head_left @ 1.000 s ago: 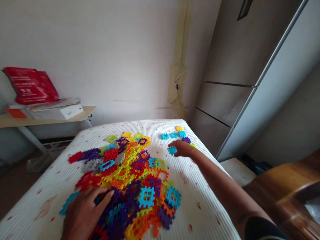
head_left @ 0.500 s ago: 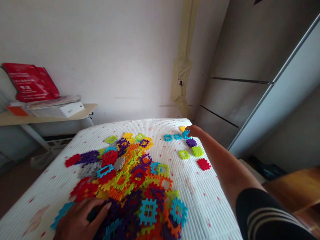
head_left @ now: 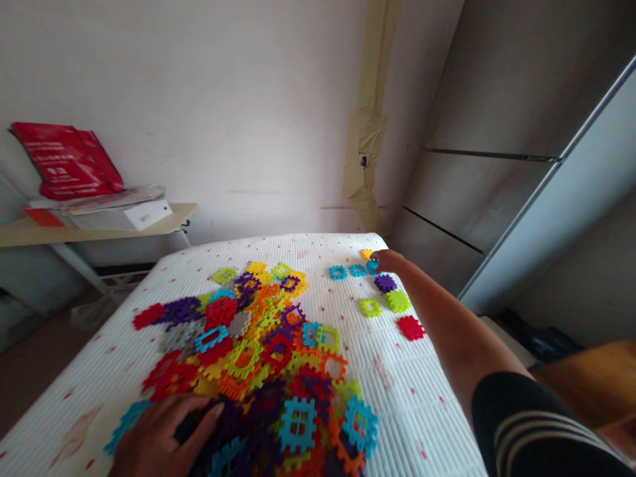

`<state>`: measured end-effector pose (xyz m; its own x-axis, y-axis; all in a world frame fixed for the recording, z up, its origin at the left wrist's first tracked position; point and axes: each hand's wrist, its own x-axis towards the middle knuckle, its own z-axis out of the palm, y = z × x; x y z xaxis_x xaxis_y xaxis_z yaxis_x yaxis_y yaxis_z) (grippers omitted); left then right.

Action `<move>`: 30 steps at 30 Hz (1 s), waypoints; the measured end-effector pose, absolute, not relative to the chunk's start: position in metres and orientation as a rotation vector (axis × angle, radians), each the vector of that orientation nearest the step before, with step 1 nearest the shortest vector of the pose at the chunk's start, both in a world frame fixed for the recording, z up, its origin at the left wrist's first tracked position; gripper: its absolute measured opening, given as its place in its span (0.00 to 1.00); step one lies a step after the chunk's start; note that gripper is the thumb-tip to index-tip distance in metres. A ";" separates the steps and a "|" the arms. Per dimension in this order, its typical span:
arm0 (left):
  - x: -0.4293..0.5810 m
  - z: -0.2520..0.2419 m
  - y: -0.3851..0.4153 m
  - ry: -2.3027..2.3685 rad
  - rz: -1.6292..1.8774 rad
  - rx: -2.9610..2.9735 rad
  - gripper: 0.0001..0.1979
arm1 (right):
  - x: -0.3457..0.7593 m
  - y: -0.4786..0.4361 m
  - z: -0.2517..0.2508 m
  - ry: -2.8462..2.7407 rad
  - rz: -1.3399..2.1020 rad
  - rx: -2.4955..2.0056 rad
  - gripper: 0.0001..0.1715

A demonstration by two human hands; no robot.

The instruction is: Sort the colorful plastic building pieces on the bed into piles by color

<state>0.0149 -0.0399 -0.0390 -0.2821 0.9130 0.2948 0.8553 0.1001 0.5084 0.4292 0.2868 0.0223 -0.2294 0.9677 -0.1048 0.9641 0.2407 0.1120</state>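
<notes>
A heap of bright interlocking plastic tiles [head_left: 268, 358] covers the near left half of a white mattress [head_left: 397, 391]. My left hand [head_left: 159, 437] lies flat on the heap's near edge, fingers spread over purple and blue pieces. My right arm stretches to the far right corner. There my right hand [head_left: 386, 260] has its fingertips closed on a blue tile [head_left: 372, 267], at the right end of a row of two other blue tiles [head_left: 348, 271]. Around that hand lie a yellow tile [head_left: 366, 254], a purple tile [head_left: 385, 283], two green tiles [head_left: 385, 305] and a red tile [head_left: 411, 327].
A low shelf [head_left: 169, 222] at the far left carries a red bag [head_left: 67, 162] and a white box [head_left: 144, 215]. Grey wardrobe doors [head_left: 497, 185] rise just right of the mattress. Brown wooden furniture [head_left: 591, 371] stands at the right edge.
My right hand carried the blue tile from the middle of the mattress to the far right corner, beside the blue row. My left hand stayed on the heap.
</notes>
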 end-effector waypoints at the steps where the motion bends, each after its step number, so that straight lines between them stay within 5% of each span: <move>1: 0.016 -0.037 -0.040 2.253 0.914 1.816 0.19 | 0.430 0.286 0.023 2.355 0.041 1.851 0.35; 13: 0.027 -0.025 -0.047 2.249 0.872 1.916 0.13 | 0.386 0.207 0.040 3.044 0.104 1.591 0.30; 22: 0.030 -0.020 -0.050 2.228 0.938 1.985 0.11 | 0.344 0.095 -0.015 3.223 -0.259 1.200 0.13; 30: 0.027 -0.019 -0.050 2.278 1.023 1.970 0.10 | 0.348 0.091 -0.046 3.379 -0.450 1.347 0.15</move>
<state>0.0272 -0.0501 -0.0191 -0.2323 0.8743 0.4263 0.8993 0.0261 0.4366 0.3482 0.0911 -0.0461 -0.6137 0.6937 0.3770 0.5708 0.7197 -0.3951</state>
